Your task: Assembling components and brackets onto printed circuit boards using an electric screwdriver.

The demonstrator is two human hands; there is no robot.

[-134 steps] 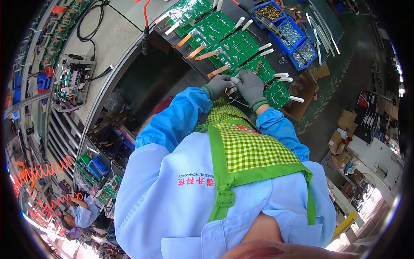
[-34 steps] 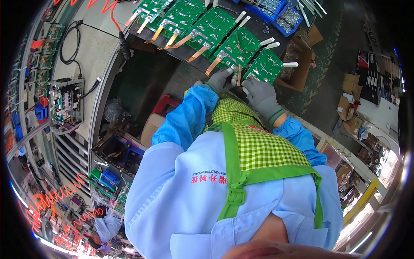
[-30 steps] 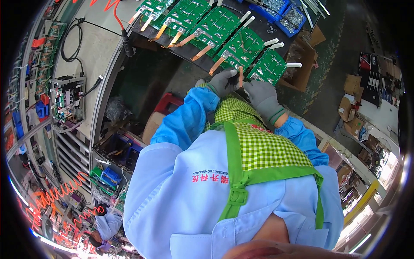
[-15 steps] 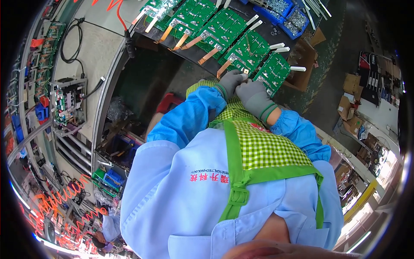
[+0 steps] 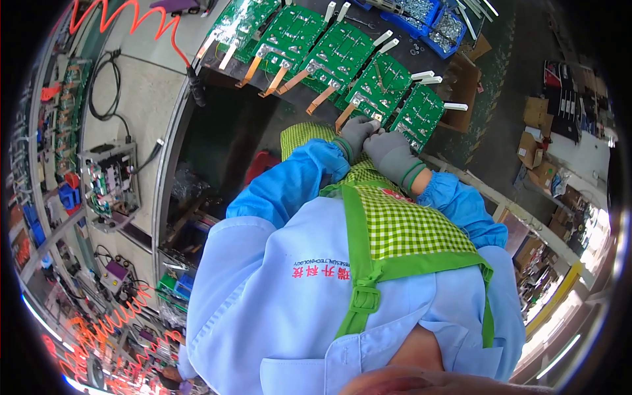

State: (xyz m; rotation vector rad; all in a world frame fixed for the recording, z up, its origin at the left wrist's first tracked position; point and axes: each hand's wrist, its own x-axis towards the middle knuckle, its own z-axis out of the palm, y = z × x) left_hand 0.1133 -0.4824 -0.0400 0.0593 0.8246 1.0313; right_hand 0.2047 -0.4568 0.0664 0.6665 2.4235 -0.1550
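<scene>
Both gloved hands meet at the near edge of a green circuit board. My left hand is closed, its thumb and fingers pinched at a small copper-coloured piece that looks to have a hole. Beside it, my right hand is closed with its fingers curled in; what they hold, if anything, is hidden. A bent copper strip sticks out from the same board, left of my hands. Another circuit board lies right next to my right hand, with a white post at its far corner.
More circuit boards with copper strips stand in a row leftward on the dark bench. Blue bins of small hardware sit at the far right, near a cardboard box. A red coiled hose hangs at upper left.
The view has shifted slightly, so the left-hand equipment sits lower. My hands stay together at the same board's edge, still closed.
</scene>
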